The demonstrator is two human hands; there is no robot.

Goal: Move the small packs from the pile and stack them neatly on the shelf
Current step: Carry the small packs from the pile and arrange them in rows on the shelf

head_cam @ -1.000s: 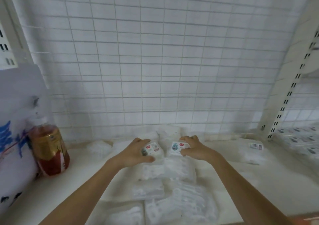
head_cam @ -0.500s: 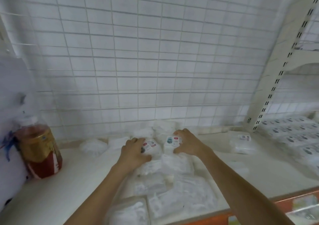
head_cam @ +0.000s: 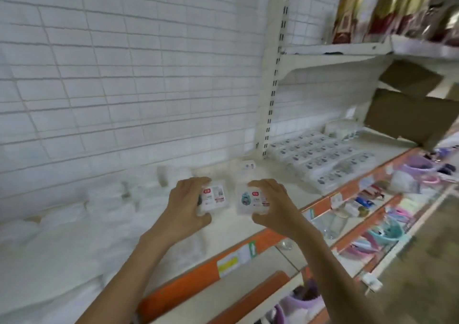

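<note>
Both hands reach forward above the shelf [head_cam: 248, 226]: the left hand [head_cam: 186, 205] grips one small pack [head_cam: 214, 197], the right hand [head_cam: 274, 208] another pack [head_cam: 252, 201], side by side, arms outstretched.

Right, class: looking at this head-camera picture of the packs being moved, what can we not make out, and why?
- Print on the pack in the left hand: too small and blurred.
- Pack in the right hand: its right side is hidden by fingers.
- Pile of packs: motion blur merges them, so no count.
- Rows of stacked packs: labels blurred.
- Bottles on the upper shelf: tops cut off by the frame edge.
</note>
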